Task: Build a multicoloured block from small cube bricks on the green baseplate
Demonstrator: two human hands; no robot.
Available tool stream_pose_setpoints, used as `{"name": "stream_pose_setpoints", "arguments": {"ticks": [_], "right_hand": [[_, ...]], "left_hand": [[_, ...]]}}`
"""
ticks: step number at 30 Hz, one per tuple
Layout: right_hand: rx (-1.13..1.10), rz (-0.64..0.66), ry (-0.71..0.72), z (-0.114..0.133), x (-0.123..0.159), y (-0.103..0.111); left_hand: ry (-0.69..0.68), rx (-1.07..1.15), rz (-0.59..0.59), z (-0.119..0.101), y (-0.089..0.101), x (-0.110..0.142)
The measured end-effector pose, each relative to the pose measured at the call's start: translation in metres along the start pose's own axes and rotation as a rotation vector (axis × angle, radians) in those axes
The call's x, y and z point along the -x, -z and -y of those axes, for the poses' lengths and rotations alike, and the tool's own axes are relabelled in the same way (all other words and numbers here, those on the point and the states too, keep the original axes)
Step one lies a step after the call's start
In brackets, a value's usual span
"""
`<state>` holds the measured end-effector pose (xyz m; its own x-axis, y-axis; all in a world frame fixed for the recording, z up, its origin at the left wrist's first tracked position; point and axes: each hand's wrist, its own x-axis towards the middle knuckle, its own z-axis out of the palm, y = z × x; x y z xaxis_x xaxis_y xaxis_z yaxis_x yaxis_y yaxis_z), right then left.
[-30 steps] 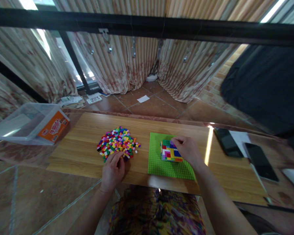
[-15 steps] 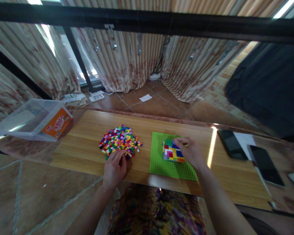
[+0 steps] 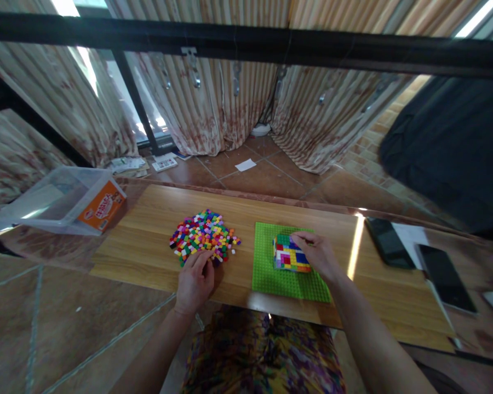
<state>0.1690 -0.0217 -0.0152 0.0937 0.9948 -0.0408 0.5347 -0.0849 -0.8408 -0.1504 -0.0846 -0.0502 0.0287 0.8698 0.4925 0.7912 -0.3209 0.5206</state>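
A heap of small multicoloured toy bricks (image 3: pixel 203 232) lies on the wooden board. My left hand (image 3: pixel 195 279) rests at the heap's near edge, thumb and fingers pinched together; what is between them is too small to make out. To the right is a green baseplate (image 3: pixel 265 279) bearing a low block built of coloured bricks (image 3: pixel 287 258). My right hand (image 3: pixel 318 251) reaches over the block's right side with its fingers pinched. A small purple-blue toy brick (image 3: pixel 293 239) shows at those fingertips, touching the block's top; the hand hides the block's far right corner.
A clear plastic box (image 3: pixel 66 202) with an orange label stands at the left. Two dark phones (image 3: pixel 388 241) and white paper (image 3: pixel 411 238) lie at the right. A dark bar (image 3: pixel 246 46) crosses in front of the curtains (image 3: pixel 213 120). Papers lie on the tiled floor beyond.
The view has shifted slightly. Both hands stay almost where they were, the left at the heap and the right at the brick block, still pinched.
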Motion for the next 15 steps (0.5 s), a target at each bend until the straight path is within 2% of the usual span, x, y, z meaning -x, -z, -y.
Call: {"name": "stream_pose_setpoints", "arguments": {"ticks": [3, 6, 9, 12, 13, 15], "right_hand": [[-0.011, 0.012, -0.003, 0.001, 0.002, 0.0], [-0.115, 0.028, -0.046, 0.003, 0.005, 0.004], [-0.18, -0.078, -0.056, 0.014, 0.005, 0.011], [-0.051, -0.245, 0.025, 0.036, 0.0, 0.015], [0.008, -0.261, 0.063, 0.045, -0.003, 0.014], [0.085, -0.214, 0.145, 0.062, -0.01, 0.005]], "left_hand": [[0.007, 0.006, 0.002, 0.001, -0.001, 0.001], [0.015, 0.019, 0.007, 0.003, -0.003, 0.002], [0.014, 0.033, 0.012, 0.004, -0.003, 0.003], [0.013, 0.034, 0.01, 0.003, -0.003, 0.003], [0.016, 0.034, 0.009, 0.002, -0.003, 0.003], [0.023, 0.038, 0.006, 0.001, -0.003, 0.004]]}}
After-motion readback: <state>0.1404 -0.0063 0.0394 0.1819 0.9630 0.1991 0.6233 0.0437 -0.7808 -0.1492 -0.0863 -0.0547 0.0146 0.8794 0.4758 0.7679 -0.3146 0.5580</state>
